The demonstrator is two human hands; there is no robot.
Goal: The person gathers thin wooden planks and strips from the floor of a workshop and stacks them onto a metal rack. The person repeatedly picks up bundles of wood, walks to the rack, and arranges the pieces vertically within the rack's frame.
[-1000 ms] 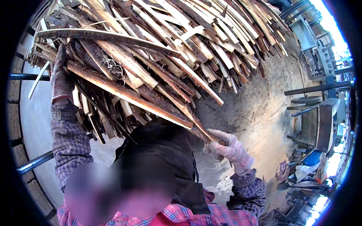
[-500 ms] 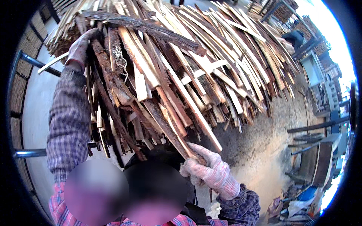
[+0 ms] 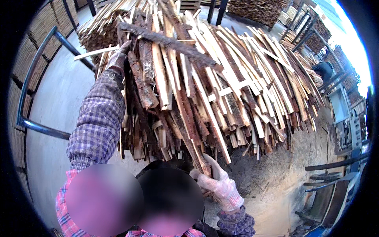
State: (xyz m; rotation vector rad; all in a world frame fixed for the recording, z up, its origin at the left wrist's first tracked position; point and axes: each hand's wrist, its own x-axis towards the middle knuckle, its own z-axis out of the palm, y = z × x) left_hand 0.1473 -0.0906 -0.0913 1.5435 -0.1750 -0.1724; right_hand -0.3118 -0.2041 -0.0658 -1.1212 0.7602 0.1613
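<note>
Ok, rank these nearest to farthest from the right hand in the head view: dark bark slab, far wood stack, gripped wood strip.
1. Wood strip: its near end is in the right hand.
2. Dark bark slab: ahead and to the left, lying across the pile.
3. Far wood stack: beyond the pile, at the picture's top.

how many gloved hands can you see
2: the left hand, at the left side of the wood pile; and the right hand, holding the near end of a wood strip. Others may be hidden.
</note>
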